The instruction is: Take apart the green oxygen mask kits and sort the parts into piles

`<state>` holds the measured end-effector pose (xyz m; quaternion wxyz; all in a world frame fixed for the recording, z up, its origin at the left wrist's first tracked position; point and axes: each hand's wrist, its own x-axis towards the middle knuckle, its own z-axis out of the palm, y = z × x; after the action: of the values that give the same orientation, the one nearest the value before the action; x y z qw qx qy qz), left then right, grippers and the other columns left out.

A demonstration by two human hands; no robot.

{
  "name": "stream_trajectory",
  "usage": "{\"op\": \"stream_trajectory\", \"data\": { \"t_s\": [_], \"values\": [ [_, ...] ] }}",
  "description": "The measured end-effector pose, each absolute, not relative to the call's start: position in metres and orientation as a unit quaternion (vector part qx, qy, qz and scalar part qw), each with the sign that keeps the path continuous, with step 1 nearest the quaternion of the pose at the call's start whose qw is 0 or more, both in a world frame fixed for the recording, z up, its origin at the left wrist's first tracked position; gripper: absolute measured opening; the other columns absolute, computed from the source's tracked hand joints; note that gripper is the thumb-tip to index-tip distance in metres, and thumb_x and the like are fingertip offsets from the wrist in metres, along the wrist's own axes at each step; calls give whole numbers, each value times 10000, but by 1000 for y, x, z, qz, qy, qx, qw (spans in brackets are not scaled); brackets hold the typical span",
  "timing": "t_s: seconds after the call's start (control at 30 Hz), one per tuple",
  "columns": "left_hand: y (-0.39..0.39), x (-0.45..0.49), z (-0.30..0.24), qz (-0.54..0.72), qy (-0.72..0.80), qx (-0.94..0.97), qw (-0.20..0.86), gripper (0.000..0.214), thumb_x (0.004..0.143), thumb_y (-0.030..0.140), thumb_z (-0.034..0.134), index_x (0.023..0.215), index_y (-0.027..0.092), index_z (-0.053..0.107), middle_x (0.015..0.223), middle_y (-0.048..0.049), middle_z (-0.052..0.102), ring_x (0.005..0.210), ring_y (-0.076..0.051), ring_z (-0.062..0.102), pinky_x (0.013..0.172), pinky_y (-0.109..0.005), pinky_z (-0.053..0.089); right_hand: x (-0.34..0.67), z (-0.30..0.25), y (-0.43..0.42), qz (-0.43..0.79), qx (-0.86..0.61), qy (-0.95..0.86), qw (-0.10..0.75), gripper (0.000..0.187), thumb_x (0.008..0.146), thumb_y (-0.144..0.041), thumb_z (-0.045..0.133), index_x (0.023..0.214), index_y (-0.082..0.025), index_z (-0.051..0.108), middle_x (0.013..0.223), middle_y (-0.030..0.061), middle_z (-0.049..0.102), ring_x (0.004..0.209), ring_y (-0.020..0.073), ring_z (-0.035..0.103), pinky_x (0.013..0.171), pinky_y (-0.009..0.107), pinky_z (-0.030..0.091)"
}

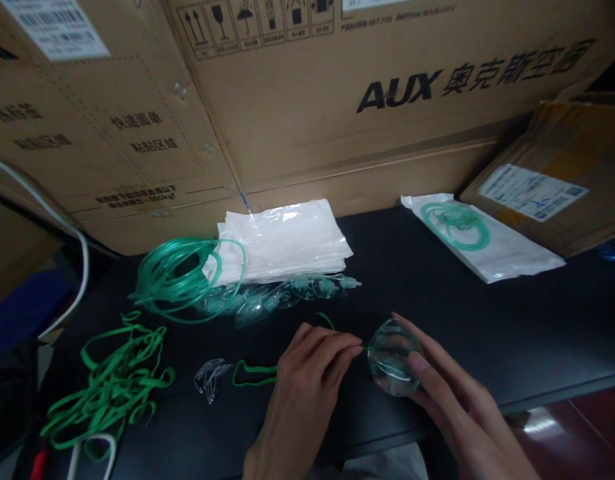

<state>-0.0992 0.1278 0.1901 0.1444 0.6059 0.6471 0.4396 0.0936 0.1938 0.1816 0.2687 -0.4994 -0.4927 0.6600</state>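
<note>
My right hand (452, 393) grips a clear, green-tinted plastic mask (392, 357) near the table's front edge, thumb on its face and fingers around it. My left hand (307, 393) pinches the end of a green elastic strap (252, 373) against the mask's left side. The strap loops away to the left on the black table (487, 313). Beyond my hands lies a row of several more clear masks (282, 297).
A coil of green tubing (182, 277) leans on a stack of white plastic bags (282, 243). Loose green straps (112, 380) and small clear clips (210, 377) lie left. A bagged set (482, 240) rests right. Cardboard boxes (337, 100) wall the back.
</note>
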Motion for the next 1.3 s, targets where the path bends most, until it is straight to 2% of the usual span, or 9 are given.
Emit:
{"op": "stream_trajectory", "data": {
  "t_s": [0.1,0.27,0.43,0.63,0.77,0.9,1.07,1.2,1.3],
  "values": [
    [129,-99,189,425,651,614,137,147,960,58,692,1030,185,718,980,3,768,862,-164,669,869,-316,488,93,182,193,657,-501,-494,271,529,942,-621,658,1444,-465,607,1569,-43,575,1479,273,473,1222,488,303],
    [130,-99,186,434,649,610,133,161,959,59,697,1035,199,719,981,11,766,864,-164,683,887,-330,492,93,179,194,658,-496,-499,269,555,934,-597,685,1459,-440,598,1568,-28,578,1469,259,488,1211,455,319],
    [128,-97,184,444,646,605,140,169,939,40,710,1024,184,736,958,-6,756,856,-173,670,810,-307,513,91,182,194,636,-486,-532,278,556,921,-596,699,1445,-432,615,1548,-20,594,1434,236,529,1140,361,411],
    [124,-96,182,436,651,605,137,176,937,34,710,1028,183,733,957,-5,758,848,-171,691,866,-334,516,88,187,194,625,-460,-553,304,504,902,-545,746,1380,-401,678,1452,16,672,1286,253,664,1008,294,539],
    [123,-95,182,425,661,606,128,164,929,28,708,1002,174,729,915,-11,740,799,-173,662,773,-320,520,87,185,195,610,-432,-581,320,442,910,-463,768,1342,-400,700,1397,17,725,1227,247,710,993,279,559],
    [122,-92,182,424,671,598,114,187,898,4,723,982,170,724,874,-10,733,770,-180,650,723,-315,517,89,170,197,585,-392,-632,325,416,919,-340,785,1305,-459,688,1342,-25,740,1168,204,747,942,214,589],
    [121,-88,180,430,677,586,113,195,897,4,719,977,183,720,857,-3,730,763,-181,661,708,-310,528,91,157,196,520,-356,-702,331,467,933,-273,764,1333,-469,622,1332,-34,623,1217,160,695,1008,197,553],
    [120,-87,175,437,680,578,115,181,904,19,721,972,186,733,856,-2,757,756,-184,681,708,-308,539,90,160,193,484,-341,-738,323,451,940,-267,750,1325,-452,607,1339,-26,578,1272,160,635,1052,200,527],
    [120,-87,172,457,683,555,131,237,908,31,731,1077,197,746,899,3,792,768,-173,717,735,-288,558,89,161,191,489,-335,-746,304,448,945,-260,741,1326,-441,592,1368,-17,567,1310,174,612,1069,219,522]
  ]
}}
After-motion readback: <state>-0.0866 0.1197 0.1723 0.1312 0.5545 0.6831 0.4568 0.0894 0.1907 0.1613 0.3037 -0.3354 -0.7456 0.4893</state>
